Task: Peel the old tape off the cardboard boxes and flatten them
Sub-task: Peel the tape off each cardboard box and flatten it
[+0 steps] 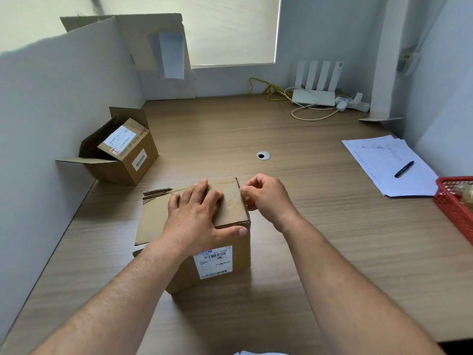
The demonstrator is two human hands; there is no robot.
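— Where was the box?

— The near box (pixel 230 208) stood on the wooden surface (pixel 320 239), close in front of the person, with its label facing them.

— And the hands?

— The left hand (pixel 194 219) lay flat on its top, fingers (pixel 204 193) straight and slightly spread, thumb over the front edge. The right hand (pixel 267 198) was at the top's right edge, thumb and forefinger pinched together there. Tape or cardboard, I could not tell.

— Anything else?

— A second box (pixel 122 160), flaps open, stood farther left by the partition (pixel 51 98). Papers (pixel 378 160) with a pen (pixel 404 169) lay to the right.
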